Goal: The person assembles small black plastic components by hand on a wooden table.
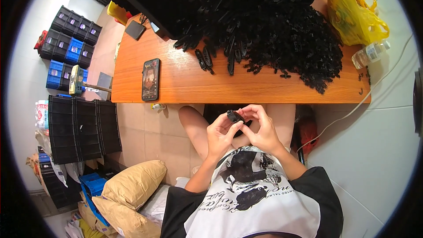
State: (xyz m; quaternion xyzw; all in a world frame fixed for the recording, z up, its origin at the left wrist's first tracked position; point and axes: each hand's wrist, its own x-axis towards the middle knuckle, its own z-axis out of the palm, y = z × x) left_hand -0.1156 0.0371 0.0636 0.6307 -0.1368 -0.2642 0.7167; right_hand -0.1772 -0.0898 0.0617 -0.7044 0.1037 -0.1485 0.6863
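Observation:
Just off the table's front edge, above my lap, both hands meet around a small black plastic part [235, 116]. My left hand [219, 135] has its fingers closed on the part's left side. From the other side my right hand [262, 128] pinches toward it, fingertips close together at its right end. The fingers cover much of the part, so its exact kind is unclear. Beyond, on the wooden table [185, 83], spreads a large pile of small black plastic pieces [304, 44]. Several longer black parts [205, 58] lie at the pile's near left edge.
A phone [151, 79] with a lit screen lies on the table's left, a dark flat box [135, 30] behind it. At right are a yellow plastic bag [352, 15], a clear bottle [369, 54] and a white cable [339, 119]. Black crates [83, 128] and brown sacks [134, 183] stand left.

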